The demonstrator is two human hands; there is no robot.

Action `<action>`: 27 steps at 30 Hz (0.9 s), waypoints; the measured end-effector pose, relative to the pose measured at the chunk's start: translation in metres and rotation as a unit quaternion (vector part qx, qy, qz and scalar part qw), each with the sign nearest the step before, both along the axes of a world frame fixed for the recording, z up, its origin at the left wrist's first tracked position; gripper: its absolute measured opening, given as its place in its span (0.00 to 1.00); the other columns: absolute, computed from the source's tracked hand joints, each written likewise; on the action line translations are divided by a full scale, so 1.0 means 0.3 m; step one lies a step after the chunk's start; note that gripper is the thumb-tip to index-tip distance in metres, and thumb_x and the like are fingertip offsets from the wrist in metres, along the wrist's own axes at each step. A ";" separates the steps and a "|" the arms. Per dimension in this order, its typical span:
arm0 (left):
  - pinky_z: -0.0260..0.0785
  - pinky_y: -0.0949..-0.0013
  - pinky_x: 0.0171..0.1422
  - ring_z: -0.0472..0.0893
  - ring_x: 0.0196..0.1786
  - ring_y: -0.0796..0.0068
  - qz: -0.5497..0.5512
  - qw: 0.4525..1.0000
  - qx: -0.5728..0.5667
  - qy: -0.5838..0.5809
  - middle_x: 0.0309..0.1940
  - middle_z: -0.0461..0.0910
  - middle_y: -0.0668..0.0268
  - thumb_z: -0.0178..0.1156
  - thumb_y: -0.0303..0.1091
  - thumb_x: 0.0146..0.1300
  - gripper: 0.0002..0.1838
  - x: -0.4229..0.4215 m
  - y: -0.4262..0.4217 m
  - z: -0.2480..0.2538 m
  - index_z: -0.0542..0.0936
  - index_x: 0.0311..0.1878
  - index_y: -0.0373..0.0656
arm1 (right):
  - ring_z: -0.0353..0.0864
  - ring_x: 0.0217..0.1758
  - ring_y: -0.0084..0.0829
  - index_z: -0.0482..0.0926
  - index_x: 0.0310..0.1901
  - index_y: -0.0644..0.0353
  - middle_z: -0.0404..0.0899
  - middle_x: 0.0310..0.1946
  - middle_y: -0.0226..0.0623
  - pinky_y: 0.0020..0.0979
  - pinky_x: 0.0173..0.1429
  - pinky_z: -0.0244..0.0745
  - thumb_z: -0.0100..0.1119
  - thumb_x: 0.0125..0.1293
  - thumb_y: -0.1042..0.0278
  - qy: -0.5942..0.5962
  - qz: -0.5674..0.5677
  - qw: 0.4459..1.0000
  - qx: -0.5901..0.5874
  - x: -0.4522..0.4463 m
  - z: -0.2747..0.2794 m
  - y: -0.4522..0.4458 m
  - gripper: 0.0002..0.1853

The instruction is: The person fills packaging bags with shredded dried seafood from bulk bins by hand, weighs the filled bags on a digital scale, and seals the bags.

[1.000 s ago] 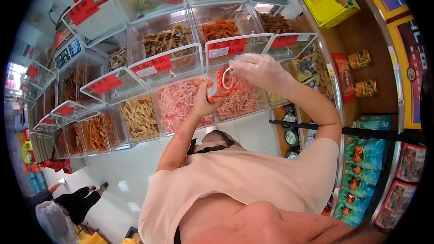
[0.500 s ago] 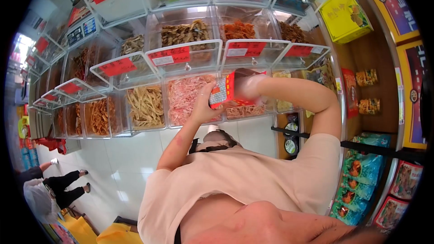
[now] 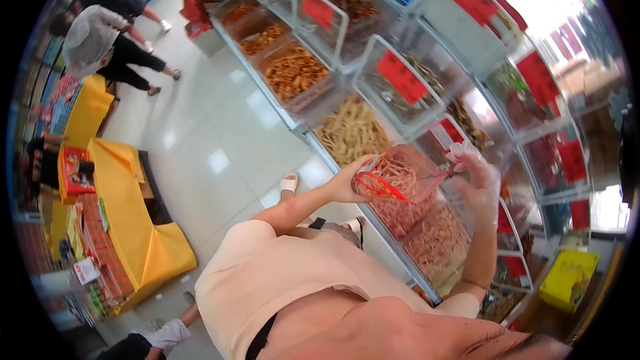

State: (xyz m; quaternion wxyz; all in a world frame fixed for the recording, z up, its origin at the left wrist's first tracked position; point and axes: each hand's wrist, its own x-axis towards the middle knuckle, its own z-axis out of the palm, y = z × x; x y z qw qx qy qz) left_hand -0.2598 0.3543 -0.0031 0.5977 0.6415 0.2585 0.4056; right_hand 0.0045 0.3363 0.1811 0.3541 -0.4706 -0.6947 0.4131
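My left hand (image 3: 350,181) is closed around the side of a red-edged snack bag (image 3: 380,185). Pink dried shreds (image 3: 399,172) show through the bag's open mouth. To its right, my right hand (image 3: 479,187) wears a clear plastic glove, its fingers drawn together at a few thin pink strands that reach toward the bag. Exactly how the fingertips close is blurred. Below the bag is a clear bin of pink shreds (image 3: 437,243), with a bin of pale yellow strips (image 3: 353,130) beside it.
Bins of brown snacks (image 3: 293,72) continue along the counter, under clear lids with red labels (image 3: 402,77). A yellow-covered display table (image 3: 130,220) stands to the left across the tiled floor (image 3: 220,140). Other people (image 3: 100,40) are at the upper left. A yellow box (image 3: 569,280) is at lower right.
The view has swung left and rotated. My right hand, at the bag's mouth before, is now apart from it to the right. The bag has tipped, showing its contents.
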 end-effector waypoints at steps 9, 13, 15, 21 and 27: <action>0.66 0.64 0.60 0.74 0.55 0.69 -0.031 0.994 -0.092 -0.041 0.52 0.75 0.64 0.75 0.29 0.39 0.41 -0.736 0.302 0.083 0.67 0.59 0.41 | 0.73 0.53 0.29 0.63 0.63 0.59 0.74 0.53 0.39 0.29 0.56 0.70 0.65 0.52 0.75 -0.166 0.134 0.938 -0.273 -0.917 0.086 0.451 0.35; 0.65 0.63 0.61 0.73 0.56 0.68 0.039 0.997 -0.063 -0.025 0.54 0.74 0.62 0.75 0.29 0.38 0.41 -1.060 0.504 0.230 0.68 0.59 0.41 | 0.75 0.50 0.33 0.67 0.60 0.61 0.75 0.52 0.42 0.32 0.54 0.70 0.56 0.59 0.75 0.042 0.182 0.980 -0.064 -1.187 -0.152 0.631 0.25; 0.63 0.62 0.63 0.71 0.59 0.67 0.011 0.996 -0.084 -0.028 0.57 0.71 0.61 0.75 0.30 0.38 0.41 -1.173 0.611 0.252 0.68 0.59 0.41 | 0.75 0.49 0.36 0.69 0.57 0.62 0.75 0.50 0.43 0.34 0.53 0.70 0.53 0.60 0.76 0.004 0.149 0.988 0.046 -1.283 -0.092 0.704 0.22; 0.59 0.63 0.65 0.67 0.63 0.62 0.174 0.976 0.055 -0.119 0.63 0.61 0.52 0.64 0.30 0.54 0.42 -1.335 0.932 0.226 0.52 0.69 0.40 | 0.75 0.44 0.42 0.74 0.47 0.64 0.76 0.41 0.47 0.40 0.47 0.70 0.48 0.60 0.72 -0.241 -0.200 0.949 0.027 -1.230 0.123 0.905 0.13; 0.67 0.74 0.51 0.77 0.43 0.76 0.213 0.976 -0.028 0.035 0.39 0.78 0.63 0.50 0.25 0.66 0.15 -1.632 1.199 0.168 0.70 0.55 0.36 | 0.74 0.42 0.29 0.75 0.45 0.71 0.79 0.37 0.38 0.34 0.48 0.67 0.47 0.65 0.52 -0.173 -0.458 0.863 0.127 -0.812 0.337 1.440 0.24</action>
